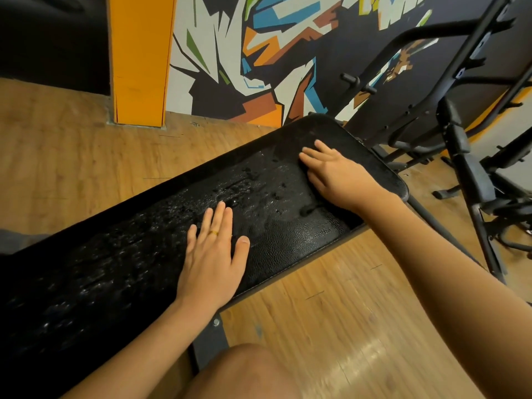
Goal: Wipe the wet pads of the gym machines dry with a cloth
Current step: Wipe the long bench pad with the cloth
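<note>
Pad (138, 254) first: where does it lie?

Black and long, it runs slantwise across the middle of the view, from the lower left up to a rounded end at the right. It sits on a bench whose dark metal leg (210, 341) shows under its near edge.

Wet?

Water drops (230, 185) glisten along its middle and left stretch; the grained patch toward the right end looks duller.

Hands?

Both lie flat on the pad, fingers straight, gripping nothing. The left hand (211, 263) lies palm-down by the near edge, a gold ring (214, 232) on one finger. The right hand (336, 177) rests farther along, close to the rounded end, fingers spread and pointing up and to the left.

And around it?

A bare knee (244, 370) shows at the bottom, and wooden floor (345, 312) lies on both sides of the bench. Beyond the pad stand an orange pillar (141, 59) and a wall painted with a bright angular mural (244, 53). To the right, just beside the pad's end, black machine frames (466, 156) rise.
</note>
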Demonstrator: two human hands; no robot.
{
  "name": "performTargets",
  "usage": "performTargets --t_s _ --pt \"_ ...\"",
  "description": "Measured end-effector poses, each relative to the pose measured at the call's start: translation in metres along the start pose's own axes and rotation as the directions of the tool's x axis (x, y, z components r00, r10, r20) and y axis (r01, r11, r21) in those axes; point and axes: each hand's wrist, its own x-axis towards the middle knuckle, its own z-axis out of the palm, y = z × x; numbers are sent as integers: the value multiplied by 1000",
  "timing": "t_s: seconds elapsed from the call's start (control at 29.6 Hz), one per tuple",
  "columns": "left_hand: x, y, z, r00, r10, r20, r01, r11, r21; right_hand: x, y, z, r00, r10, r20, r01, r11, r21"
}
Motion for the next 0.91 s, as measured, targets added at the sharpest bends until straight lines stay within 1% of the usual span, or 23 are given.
performTargets --t_s 0.17,0.34,0.64,0.78,0.91 --pt "-1 0 2 1000 -11 0 11 1000 13 47 -2 -8 998 43 39 -42 999 -17" --pt "-1 0 1 1000 -8 -10 9 999 41 55 -3 -14 998 31 49 -31 1000 -4" --pt "-3 0 1 1000 -10 -15 11 999 43 -18 -20 -16 998 54 15 -54 998 9" --pt "-3 1 0 1000 -6 -11 7 999 39 -49 -16 -7 999 35 9 -35 999 31" --pt "-3 1 0 1000 -6 -3 6 999 51 -69 -11 1 999 17 -40 -15 999 42"
